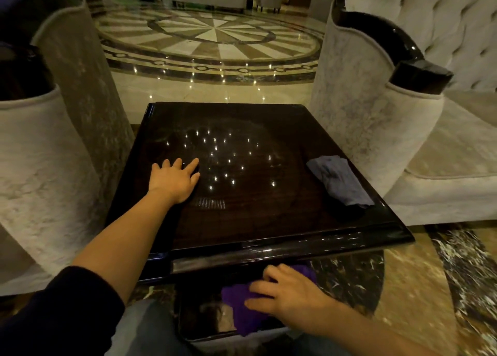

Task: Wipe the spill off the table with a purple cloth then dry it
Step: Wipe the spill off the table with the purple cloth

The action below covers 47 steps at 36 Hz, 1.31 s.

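Note:
A glossy dark wooden table (269,221) stands in front of me, its top reflecting small ceiling lights. My left hand (174,179) lies flat on the left part of the top, fingers spread, holding nothing. Below the near edge, on a dark lower shelf (204,326), lies a purple cloth (242,310). My right hand (287,292) rests on that cloth, fingers curled over it. A crumpled grey-blue cloth (340,179) lies on the right side of the tabletop. I can make out faint smears but no distinct spill on the top.
Pale velvet armchairs flank the table, one at the left (45,167) and one at the right (376,119). Beyond the table is a polished marble floor with a round inlay (212,35). My knees are under the near edge.

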{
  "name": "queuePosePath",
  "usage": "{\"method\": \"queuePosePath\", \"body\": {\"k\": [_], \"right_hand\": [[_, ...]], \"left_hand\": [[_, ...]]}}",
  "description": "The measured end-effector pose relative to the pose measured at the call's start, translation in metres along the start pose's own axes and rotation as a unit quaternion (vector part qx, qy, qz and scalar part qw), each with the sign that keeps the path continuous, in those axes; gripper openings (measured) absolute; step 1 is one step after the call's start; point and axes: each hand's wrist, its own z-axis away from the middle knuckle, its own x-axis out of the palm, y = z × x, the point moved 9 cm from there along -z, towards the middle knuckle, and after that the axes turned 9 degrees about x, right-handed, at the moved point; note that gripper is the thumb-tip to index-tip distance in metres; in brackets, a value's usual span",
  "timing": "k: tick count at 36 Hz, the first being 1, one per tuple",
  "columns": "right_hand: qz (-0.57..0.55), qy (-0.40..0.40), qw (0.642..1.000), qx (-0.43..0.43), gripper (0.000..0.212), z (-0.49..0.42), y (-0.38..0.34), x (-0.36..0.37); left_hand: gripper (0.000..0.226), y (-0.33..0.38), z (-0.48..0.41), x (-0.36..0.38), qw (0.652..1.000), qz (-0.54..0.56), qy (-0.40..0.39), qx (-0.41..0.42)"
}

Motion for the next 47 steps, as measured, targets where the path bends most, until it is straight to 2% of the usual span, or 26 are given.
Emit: {"method": "queuePosePath", "body": {"k": [2, 4, 8, 9, 10, 12, 17, 19, 20, 23, 31, 38, 47], "right_hand": [[-0.052, 0.014, 0.997, 0.049, 0.036, 0.004, 0.015, -0.013], [-0.167, 0.003, 0.98, 0.112, 0.037, 0.007, 0.03, -0.024], [-0.284, 0.067, 0.943, 0.161, 0.04, 0.007, 0.065, -0.054], [-0.31, 0.074, 0.93, 0.181, 0.039, 0.009, 0.069, -0.056], [-0.273, 0.112, 0.938, 0.183, 0.037, -0.009, 0.114, -0.094], [-0.275, 0.138, 0.931, 0.198, 0.035, -0.015, 0.136, -0.105], [-0.331, 0.159, 0.899, 0.239, 0.04, -0.028, 0.164, -0.112], [-0.32, 0.185, 0.89, 0.268, 0.039, -0.034, 0.185, -0.117], [-0.337, 0.199, 0.89, 0.236, 0.037, -0.1, 0.208, -0.104], [-0.361, 0.211, 0.871, 0.258, 0.035, -0.123, 0.232, -0.1], [-0.322, 0.249, 0.82, 0.401, 0.03, -0.116, 0.305, -0.082], [-0.161, 0.234, 0.824, 0.49, 0.027, -0.094, 0.364, -0.081], [-0.079, 0.203, 0.821, 0.528, 0.022, -0.085, 0.39, -0.066]], "left_hand": [[0.052, 0.004, 0.006, -0.01, 0.999, -0.038, 0.026, 0.007], [0.051, 0.005, 0.011, -0.012, 0.997, -0.048, 0.053, 0.011], [0.047, 0.008, 0.006, -0.021, 0.999, -0.03, 0.021, 0.012], [0.047, 0.004, 0.006, -0.014, 0.999, -0.006, 0.033, 0.003], [0.047, 0.008, -0.032, -0.06, 0.995, 0.006, 0.094, 0.007], [0.048, -0.002, -0.039, -0.059, 0.995, 0.063, 0.08, -0.013], [0.054, -0.007, -0.029, -0.024, 0.991, 0.125, 0.024, -0.027], [0.055, -0.008, -0.023, -0.018, 0.99, 0.136, 0.019, -0.027], [0.055, -0.062, -0.038, -0.009, 0.986, 0.134, 0.038, -0.094], [0.055, -0.08, -0.032, 0.009, 0.985, 0.136, 0.019, -0.102], [0.055, -0.056, 0.004, 0.036, 0.99, 0.115, 0.004, -0.079], [0.054, -0.023, 0.009, 0.034, 0.99, 0.133, 0.008, -0.046], [0.054, -0.001, 0.021, 0.021, 0.989, 0.146, 0.025, -0.022]]}}
